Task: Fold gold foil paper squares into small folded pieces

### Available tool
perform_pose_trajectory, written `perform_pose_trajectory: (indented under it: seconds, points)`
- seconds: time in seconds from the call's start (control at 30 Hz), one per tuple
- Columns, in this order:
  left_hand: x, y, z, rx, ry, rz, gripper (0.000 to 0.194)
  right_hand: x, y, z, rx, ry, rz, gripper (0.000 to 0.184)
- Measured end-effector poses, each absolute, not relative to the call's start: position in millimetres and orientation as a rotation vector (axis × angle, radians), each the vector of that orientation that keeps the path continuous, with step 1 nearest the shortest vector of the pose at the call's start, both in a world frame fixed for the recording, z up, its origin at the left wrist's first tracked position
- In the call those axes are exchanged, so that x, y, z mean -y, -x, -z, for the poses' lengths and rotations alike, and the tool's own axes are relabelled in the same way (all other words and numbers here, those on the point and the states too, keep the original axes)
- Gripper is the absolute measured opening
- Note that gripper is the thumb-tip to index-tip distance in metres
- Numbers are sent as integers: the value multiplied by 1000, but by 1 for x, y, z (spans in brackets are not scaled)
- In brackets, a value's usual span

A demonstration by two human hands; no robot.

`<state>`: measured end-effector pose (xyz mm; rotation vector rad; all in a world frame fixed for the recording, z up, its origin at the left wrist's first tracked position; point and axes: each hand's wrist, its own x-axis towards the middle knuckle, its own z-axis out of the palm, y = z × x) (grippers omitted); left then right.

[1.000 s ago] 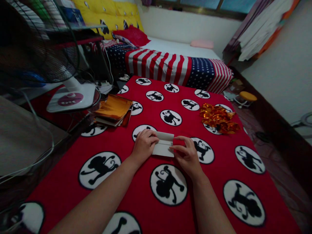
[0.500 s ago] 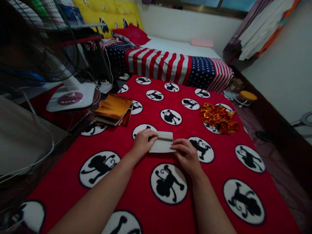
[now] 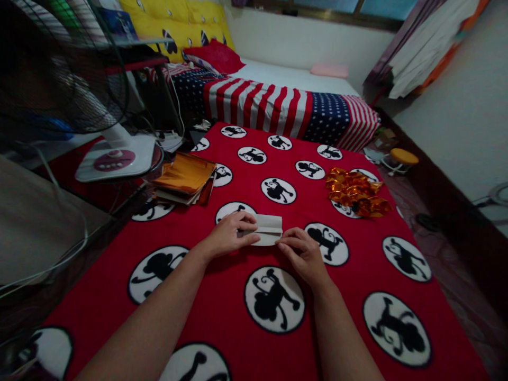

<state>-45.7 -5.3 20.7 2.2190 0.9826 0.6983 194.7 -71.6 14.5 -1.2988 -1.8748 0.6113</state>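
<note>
A small folded sheet of paper, pale grey on the side I see, rests on the red cloth printed with black monkeys in white circles. A crease or flap runs across its middle. My left hand grips the left end, fingers on top and thumb at the near edge. At the near right corner, my right hand pinches the paper between thumb and fingertips. Left of the hands lies a stack of shiny gold sheets. To the right sits a heap of folded gold foil pieces.
A fan with a white base stands at the left, cables beside it. Behind the cloth is a bed with a striped and starred cover. A yellow-topped stool is on the floor at the right.
My left hand has spread along the left end, its thumb now at the near edge. My right fingers have shifted down to the near right corner. The paper's near part looks narrower.
</note>
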Motion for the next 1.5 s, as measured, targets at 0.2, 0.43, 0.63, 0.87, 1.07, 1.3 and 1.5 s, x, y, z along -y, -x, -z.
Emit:
perform_pose_trajectory:
  seconds: [0.2,0.43,0.63,0.87,1.07,1.3,1.5]
  points:
    - [8,49,-24,-987,-2260,-615,51,70,-188,-12,1715,1391,-590,15]
    - [9,40,-14,-1106,-2146,-741,16,68,-180,-13,1635,1357,-549,11]
    - [11,39,-11,-1137,-2106,-827,8,70,-180,-10,1606,1529,-676,13]
    - [11,37,-8,-1156,-2067,-887,11,67,-175,-12,1601,1697,-564,18]
    - [12,31,-7,-1235,-1988,-960,9,65,-170,-7,1584,1782,-500,20]
    - [11,27,-2,-1297,-1978,-1000,5,65,-162,-5,1592,1912,-320,15]
    - [12,27,-4,-1300,-1981,-1021,8,66,-162,-10,1597,1995,-281,18]
